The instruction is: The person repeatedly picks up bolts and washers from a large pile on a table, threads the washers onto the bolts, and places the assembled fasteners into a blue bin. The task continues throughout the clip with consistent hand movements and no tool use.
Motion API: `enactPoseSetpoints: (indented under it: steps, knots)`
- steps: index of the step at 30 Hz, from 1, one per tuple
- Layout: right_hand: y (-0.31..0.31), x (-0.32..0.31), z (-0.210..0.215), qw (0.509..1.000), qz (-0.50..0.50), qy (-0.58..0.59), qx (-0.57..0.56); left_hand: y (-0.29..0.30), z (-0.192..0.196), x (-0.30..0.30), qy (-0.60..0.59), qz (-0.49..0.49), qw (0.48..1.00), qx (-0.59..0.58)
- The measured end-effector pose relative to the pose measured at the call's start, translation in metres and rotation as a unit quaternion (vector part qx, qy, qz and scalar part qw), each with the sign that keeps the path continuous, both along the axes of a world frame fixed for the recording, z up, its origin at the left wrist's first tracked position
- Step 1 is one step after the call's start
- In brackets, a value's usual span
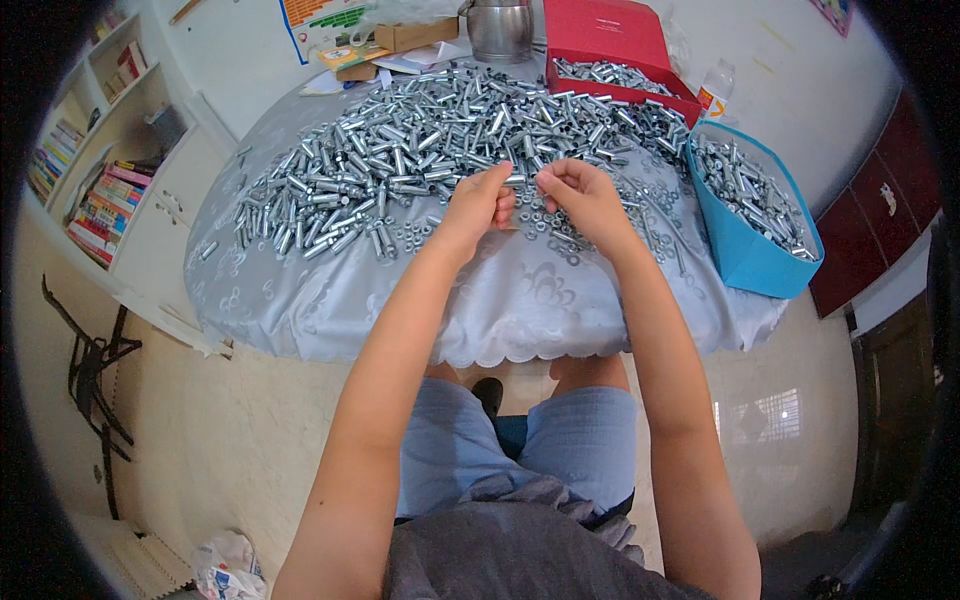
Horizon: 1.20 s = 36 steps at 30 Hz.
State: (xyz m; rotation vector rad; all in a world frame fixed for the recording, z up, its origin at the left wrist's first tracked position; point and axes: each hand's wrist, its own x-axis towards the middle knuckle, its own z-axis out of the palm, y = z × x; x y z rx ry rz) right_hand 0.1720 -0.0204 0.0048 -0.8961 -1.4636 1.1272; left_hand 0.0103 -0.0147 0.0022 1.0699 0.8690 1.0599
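Over the near edge of a heap of silvery sleeve anchor bolts [400,140], my two hands face each other a short distance apart. My left hand [482,212] is closed, its thumb along the top and fingers curled under; a short metal sleeve anchor bolt [515,181] pokes out by the thumb tip toward the right. Thumb and forefinger of my right hand [588,205] are pinched together; whatever is between them is too small to make out. Loose hex nuts [540,222] lie on the cloth beneath and between the hands.
A silvery patterned cloth [340,300] covers the round table. At right stands a blue bin [755,262] full of bolts. Behind are a red box [605,30] holding more, a plastic bottle [716,90], a metal pot [500,30] and a small cardboard box [415,35].
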Motion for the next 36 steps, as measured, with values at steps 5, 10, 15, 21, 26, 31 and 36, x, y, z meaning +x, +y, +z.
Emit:
enactPoseSetpoints:
  steps: [5, 10, 15, 21, 26, 31, 36]
  knots:
    - [-0.001, 0.002, 0.003, 1.0, -0.011, 0.0, 0.008, -0.002, 0.004, -0.001, -0.034, -0.021, 0.999, -0.021]
    - [0.002, 0.003, 0.0, 1.0, -0.025, -0.011, 0.006, -0.001, 0.002, -0.001, -0.035, -0.029, 0.999, -0.024]
    - [-0.004, -0.001, 0.001, 0.999, -0.008, -0.024, 0.034, -0.003, 0.004, -0.002, -0.01, -0.032, 0.999, -0.011]
    - [-0.005, -0.002, -0.001, 0.993, -0.023, -0.08, 0.083, 0.0, 0.001, -0.003, 0.003, -0.036, 0.999, -0.016]
    - [-0.002, -0.001, -0.003, 0.988, -0.03, -0.083, 0.126, -0.002, 0.005, -0.001, -0.009, -0.017, 1.0, -0.014]
    - [-0.011, 0.011, 0.004, 0.932, -0.034, -0.3, 0.201, 0.004, 0.001, -0.007, -0.064, 0.024, 0.997, -0.022]
    - [-0.024, 0.028, 0.01, 0.874, 0.004, -0.466, 0.135, 0.006, 0.002, -0.011, -0.087, 0.062, 0.993, -0.039]
